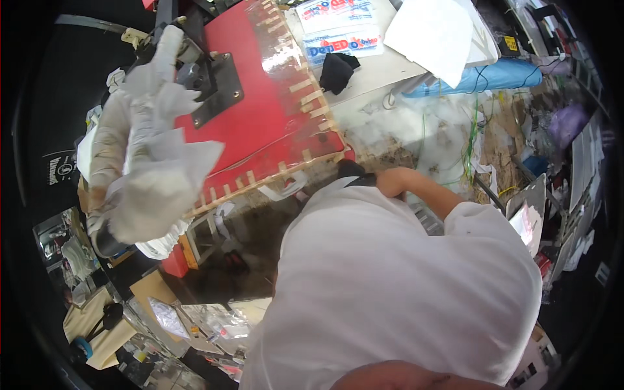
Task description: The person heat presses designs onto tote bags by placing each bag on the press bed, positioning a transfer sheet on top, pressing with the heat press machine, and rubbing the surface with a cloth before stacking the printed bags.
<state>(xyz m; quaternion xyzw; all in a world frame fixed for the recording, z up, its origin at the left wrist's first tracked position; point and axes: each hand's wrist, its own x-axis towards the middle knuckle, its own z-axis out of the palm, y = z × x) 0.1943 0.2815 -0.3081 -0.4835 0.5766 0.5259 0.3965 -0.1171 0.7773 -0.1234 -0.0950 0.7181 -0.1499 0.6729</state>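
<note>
At the front of my waist, beside a dark belt (pixel 365 180), is my right hand (pixel 392 182). Its bare forearm comes from the short sleeve of my white shirt (pixel 403 273). Its fingers are turned inward and mostly hidden, so I cannot tell whether they grip anything. My left hand is not in view. Beyond my waist lies a red board (pixel 260 97) edged with strips of tan tape. A black metal plate (pixel 224 91) is bolted onto it. Left of the board stands a machine part wrapped in whitish cloth and torn sheets (pixel 156 188).
Past the board, a pale table (pixel 383 81) carries printed white packets (pixel 343 42), a black cloth (pixel 338 71) and white sheets (pixel 432 36). A blue plastic-wrapped bundle (pixel 500 77) lies beside it. Clear plastic and cords litter the right. Cardboard (pixel 156 289) and bagged items stand lower left.
</note>
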